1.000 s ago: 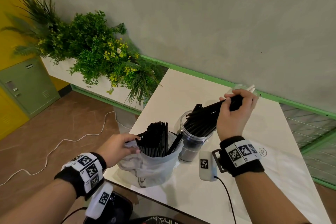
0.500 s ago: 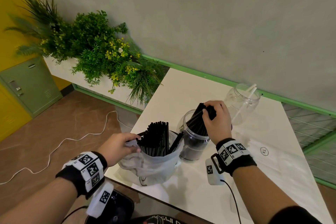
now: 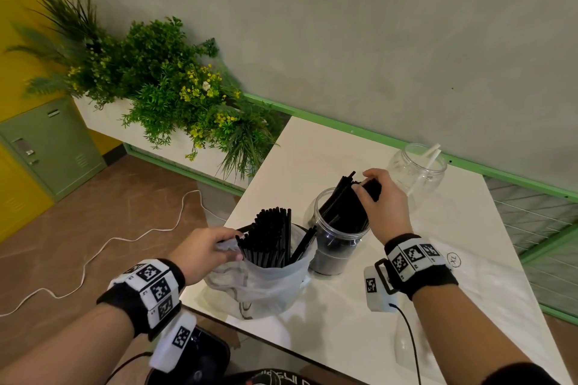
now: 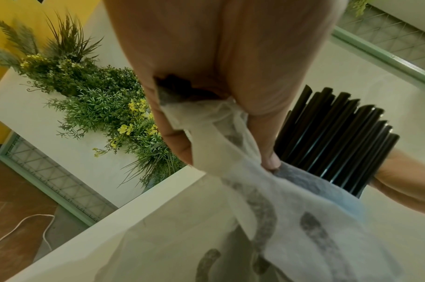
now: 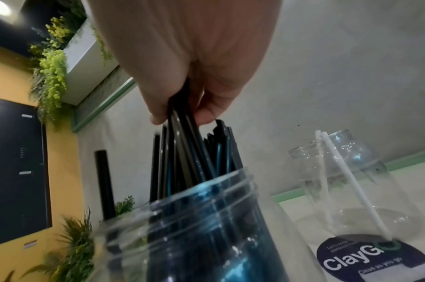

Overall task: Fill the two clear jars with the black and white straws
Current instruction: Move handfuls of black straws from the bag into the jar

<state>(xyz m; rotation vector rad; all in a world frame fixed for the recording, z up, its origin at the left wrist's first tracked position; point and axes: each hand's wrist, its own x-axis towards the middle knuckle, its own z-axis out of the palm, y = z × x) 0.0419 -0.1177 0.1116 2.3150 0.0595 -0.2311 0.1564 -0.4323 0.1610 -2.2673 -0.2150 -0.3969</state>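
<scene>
Black straws stand in a bundle inside the nearer clear jar, leaning toward the wall, their upper ends above the rim. Right hand: fingers and thumb curled round the top of this bundle, seen from the right wrist as a pinch on several stems just above the jar mouth. Left hand: fingers closed on the gathered edge of a translucent white bag, which the left wrist view shows bunched between thumb and fingers. A second bundle of black straws stands upright in this bag, ends level and well clear of its opening; one stem leans out toward the nearer jar. The bag sits at the near left corner of the white worktop, just beside the nearer jar.

The second clear jar stands farther back, near the wall, apart from the first. It holds two white straws that lean against its rim; in the right wrist view their lower ends reach the jar floor, above a dark round label reading "ClayGo".

Both wrists carry black bands with square printed markers. A planter of green foliage with yellow flowers runs along the wall left of the worktop, and a white cable lies on the brown floor.
</scene>
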